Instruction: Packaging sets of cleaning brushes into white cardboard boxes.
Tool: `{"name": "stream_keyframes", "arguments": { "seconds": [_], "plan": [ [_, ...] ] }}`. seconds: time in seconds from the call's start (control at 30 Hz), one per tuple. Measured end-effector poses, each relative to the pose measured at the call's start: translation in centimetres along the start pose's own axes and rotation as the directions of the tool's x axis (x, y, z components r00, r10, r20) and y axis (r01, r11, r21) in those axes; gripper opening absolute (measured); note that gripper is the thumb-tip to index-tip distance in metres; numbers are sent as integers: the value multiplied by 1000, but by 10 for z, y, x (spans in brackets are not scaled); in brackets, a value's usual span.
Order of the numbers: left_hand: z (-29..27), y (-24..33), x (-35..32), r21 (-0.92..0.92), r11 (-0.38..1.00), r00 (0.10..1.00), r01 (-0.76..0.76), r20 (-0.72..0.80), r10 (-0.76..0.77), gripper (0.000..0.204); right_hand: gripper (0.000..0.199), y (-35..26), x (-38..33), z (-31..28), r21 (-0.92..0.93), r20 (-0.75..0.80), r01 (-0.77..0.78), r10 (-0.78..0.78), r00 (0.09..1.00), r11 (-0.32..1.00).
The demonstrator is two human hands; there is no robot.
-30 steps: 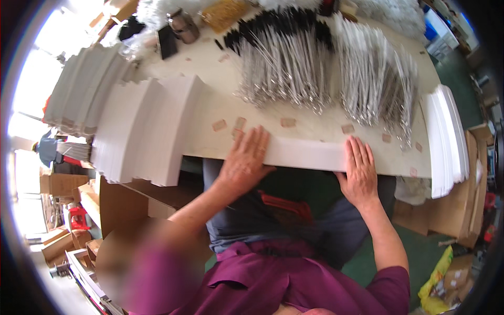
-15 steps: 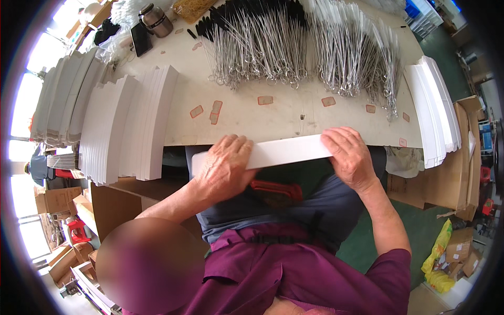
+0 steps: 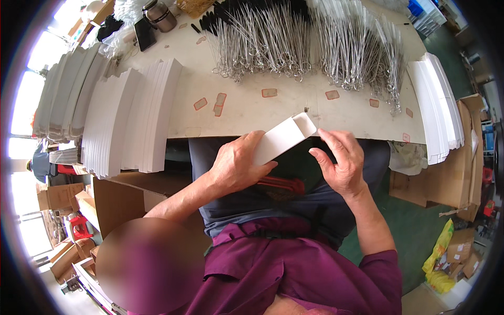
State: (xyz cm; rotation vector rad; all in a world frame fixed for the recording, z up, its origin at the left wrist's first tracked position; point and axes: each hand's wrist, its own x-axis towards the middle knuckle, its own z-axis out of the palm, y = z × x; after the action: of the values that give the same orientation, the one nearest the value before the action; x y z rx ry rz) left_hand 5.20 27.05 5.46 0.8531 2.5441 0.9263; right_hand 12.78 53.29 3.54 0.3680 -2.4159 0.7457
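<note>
A long, narrow white carton [image 3: 283,140] slants up to the right above my lap, just in front of the table edge. My left hand [image 3: 237,164] is wrapped round its lower part. The carton's upper right end stands open, with a flap sticking out. Beside that flap is my right hand [image 3: 344,160], thumb and fingers apart, its fingertips at the flap's edge. Across the table lie many thin wire-handled brushes with looped ends: black-tipped brushes [image 3: 257,44] in the middle and white-tipped brushes [image 3: 352,50] to the right.
Flat white cartons [image 3: 149,118] stand in stacks at the table's left, with another stack of cartons [image 3: 436,107] at its right edge. A phone [image 3: 144,34] and a metal flask [image 3: 160,17] sit far left. Brown cardboard boxes [image 3: 455,163] flank the table.
The carton, held level between both hands before, is now tilted with its right end raised and open. My right hand has let go of its side and opened beside the flap.
</note>
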Motion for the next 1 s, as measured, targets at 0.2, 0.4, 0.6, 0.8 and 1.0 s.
{"name": "stream_keyframes", "arguments": {
  "seconds": [0.2, 0.4, 0.6, 0.8, 1.0],
  "plan": [
    [16, 0, -9, -116, 993, 997, -19, -77, 10, 60, 38, -18, -6, 21, 187, -44, -120, 131, 990, 975],
    [31, -8, -18, -98, 994, 990, -54, -133, 41, 57, 31, -24, -18, 40, 292, -19, -183, 197, 980, 939],
    [36, -7, -17, -71, 997, 999, 24, -39, -27, 62, 25, -20, -29, 51, 587, 346, -636, 554, 757, 502],
    [47, -4, -2, -131, 991, 1000, -2, -7, 2, 73, 25, -21, -28, 51, 535, 362, -573, 444, 820, 621],
    [47, -3, -2, -179, 984, 999, -17, 28, 22, 71, 18, -26, -28, 47, 521, 439, -602, 415, 797, 605]
  ]
}}
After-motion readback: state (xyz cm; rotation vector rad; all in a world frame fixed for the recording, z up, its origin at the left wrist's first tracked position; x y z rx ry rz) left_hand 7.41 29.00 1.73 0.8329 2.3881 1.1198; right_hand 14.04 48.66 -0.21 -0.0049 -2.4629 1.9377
